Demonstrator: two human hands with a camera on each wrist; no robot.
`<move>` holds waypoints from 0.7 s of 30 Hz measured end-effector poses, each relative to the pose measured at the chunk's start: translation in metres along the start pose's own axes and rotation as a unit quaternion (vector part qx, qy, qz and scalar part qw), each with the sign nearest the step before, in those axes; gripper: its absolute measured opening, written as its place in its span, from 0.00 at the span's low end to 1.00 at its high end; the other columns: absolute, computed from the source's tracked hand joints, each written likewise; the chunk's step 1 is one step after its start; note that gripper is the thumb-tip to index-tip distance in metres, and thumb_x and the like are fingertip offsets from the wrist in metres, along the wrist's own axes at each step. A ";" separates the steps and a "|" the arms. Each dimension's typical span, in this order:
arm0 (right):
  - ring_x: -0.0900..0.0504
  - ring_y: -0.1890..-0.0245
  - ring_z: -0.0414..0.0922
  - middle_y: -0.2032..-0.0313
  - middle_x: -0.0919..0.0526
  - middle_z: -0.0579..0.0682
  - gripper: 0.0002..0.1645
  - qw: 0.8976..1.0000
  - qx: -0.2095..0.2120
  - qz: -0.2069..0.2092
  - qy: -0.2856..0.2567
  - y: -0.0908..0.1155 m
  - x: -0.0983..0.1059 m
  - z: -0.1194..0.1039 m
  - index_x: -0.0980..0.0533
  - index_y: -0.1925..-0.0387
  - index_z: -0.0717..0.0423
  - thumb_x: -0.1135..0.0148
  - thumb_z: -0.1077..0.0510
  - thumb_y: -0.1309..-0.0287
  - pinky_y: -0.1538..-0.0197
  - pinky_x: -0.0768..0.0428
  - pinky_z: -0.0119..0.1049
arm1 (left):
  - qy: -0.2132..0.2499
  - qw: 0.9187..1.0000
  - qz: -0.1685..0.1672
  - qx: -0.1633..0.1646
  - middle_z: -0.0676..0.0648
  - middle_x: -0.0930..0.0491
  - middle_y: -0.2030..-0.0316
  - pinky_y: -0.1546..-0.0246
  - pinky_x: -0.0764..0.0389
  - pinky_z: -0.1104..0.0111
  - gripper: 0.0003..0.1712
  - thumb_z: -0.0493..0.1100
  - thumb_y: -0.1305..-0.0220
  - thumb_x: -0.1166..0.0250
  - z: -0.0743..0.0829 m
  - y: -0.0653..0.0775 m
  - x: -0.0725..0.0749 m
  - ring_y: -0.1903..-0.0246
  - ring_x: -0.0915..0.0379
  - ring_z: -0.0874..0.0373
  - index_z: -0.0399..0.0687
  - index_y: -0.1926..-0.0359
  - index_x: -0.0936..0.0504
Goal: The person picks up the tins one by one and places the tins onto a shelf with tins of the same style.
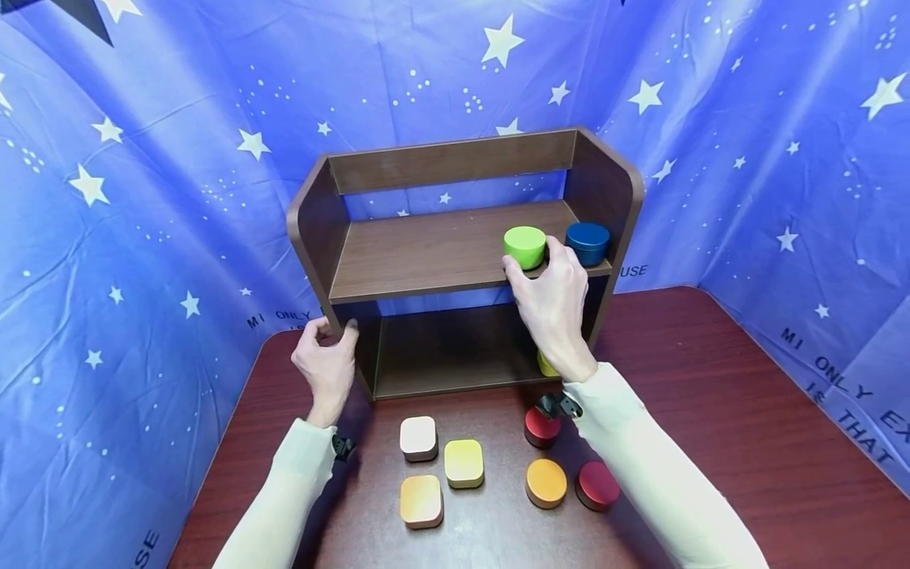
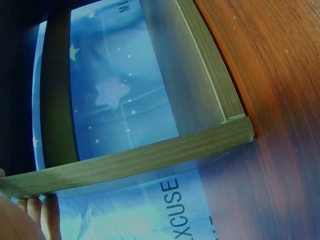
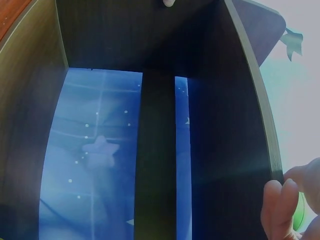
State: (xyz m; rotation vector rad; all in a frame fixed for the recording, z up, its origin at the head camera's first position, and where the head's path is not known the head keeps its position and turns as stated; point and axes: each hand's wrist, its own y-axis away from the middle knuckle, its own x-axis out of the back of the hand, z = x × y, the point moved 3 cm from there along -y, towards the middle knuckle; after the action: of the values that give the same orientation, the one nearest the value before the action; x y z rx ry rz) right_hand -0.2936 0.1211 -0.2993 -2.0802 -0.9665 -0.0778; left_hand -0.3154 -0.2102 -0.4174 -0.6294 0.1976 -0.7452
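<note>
Placement step, I judge: right hand (image 1: 553,300) pinches green tin (image 1: 524,248) at upper shelf (image 1: 419,249), left hand (image 1: 328,363) grips left panel (image 1: 316,229); my next move needs gentle release.

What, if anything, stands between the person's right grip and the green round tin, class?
Nothing visible: the right grip pinches the green round tin directly. The blue round tin stands to the right, not between them.

Green container (image 3: 299,212): mostly hidden behind right fingers (image 3: 273,205), right wrist view
Yellow container (image 1: 546,365): mostly behind person's right wrist (image 1: 577,365)
Left fingers (image 2: 51,217): cut off, left wrist view's bottom edge
</note>
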 end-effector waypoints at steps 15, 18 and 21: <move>0.17 0.47 0.62 0.48 0.17 0.65 0.42 1.000 -0.003 -0.003 -0.012 0.013 0.003 0.003 0.26 0.40 0.68 0.26 0.44 0.47 0.41 0.21 0.55 | -0.003 1.000 -0.004 0.004 0.41 0.16 0.74 0.64 0.26 0.64 0.12 0.43 0.51 0.24 -0.001 0.001 -0.001 0.72 0.23 0.49 0.41 0.68 0.15; 0.18 0.46 0.61 0.46 0.17 0.64 0.43 1.000 0.002 -0.001 -0.020 0.016 0.006 0.002 0.27 0.38 0.68 0.25 0.45 0.47 0.39 0.22 0.55 | -0.004 1.000 -0.005 0.002 0.41 0.16 0.74 0.64 0.27 0.69 0.12 0.43 0.51 0.24 -0.002 0.001 -0.001 0.73 0.24 0.57 0.41 0.68 0.16; 0.18 0.45 0.60 0.45 0.17 0.63 0.42 1.000 0.007 -0.002 -0.028 0.020 0.011 0.000 0.27 0.38 0.68 0.25 0.46 0.48 0.38 0.23 0.54 | -0.003 1.000 -0.003 0.000 0.42 0.17 0.75 0.65 0.29 0.74 0.11 0.43 0.51 0.24 -0.003 0.000 -0.001 0.75 0.26 0.67 0.42 0.68 0.15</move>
State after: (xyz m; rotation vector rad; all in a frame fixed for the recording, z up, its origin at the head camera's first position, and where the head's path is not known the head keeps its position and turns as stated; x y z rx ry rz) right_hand -0.2728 0.1208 -0.3084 -2.0771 -1.0016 -0.0140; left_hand -0.3171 -0.2107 -0.4199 -0.6314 0.1903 -0.7496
